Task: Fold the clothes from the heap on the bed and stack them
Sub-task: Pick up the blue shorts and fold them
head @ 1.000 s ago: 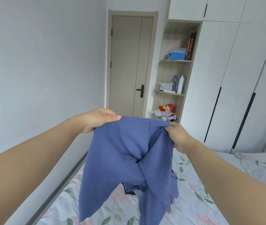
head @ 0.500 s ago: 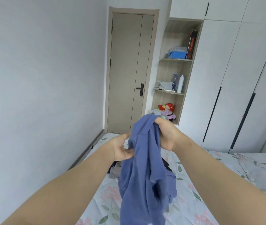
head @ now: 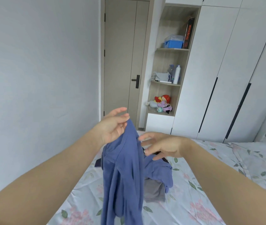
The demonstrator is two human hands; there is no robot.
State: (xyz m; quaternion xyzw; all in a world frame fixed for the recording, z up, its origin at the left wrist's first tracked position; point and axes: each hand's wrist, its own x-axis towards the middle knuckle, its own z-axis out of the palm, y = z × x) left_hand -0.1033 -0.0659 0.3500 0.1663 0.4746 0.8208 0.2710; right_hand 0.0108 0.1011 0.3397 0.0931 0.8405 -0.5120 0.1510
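A blue garment [head: 124, 176] hangs bunched and lengthwise above the bed [head: 194, 200]. My left hand [head: 112, 127] pinches its top end, with the other fingers spread. Just to the right of the cloth, my right hand [head: 161, 146] is open with fingers apart and holds nothing. Behind the blue garment a few clothes lie on the bed: a grey piece [head: 153, 190] and something dark [head: 99, 163], both partly hidden.
A bare wall runs along the bed's left side. Beyond the foot of the bed are a closed door [head: 122, 62], an open shelf unit [head: 169, 65] with toys and bottles, and white wardrobes [head: 226, 70]. A pillow [head: 262, 153] lies at the right.
The garment passed from my right hand to my left. The right hand let go and opened beside it; the left, open half a second ago, now pinches the top.
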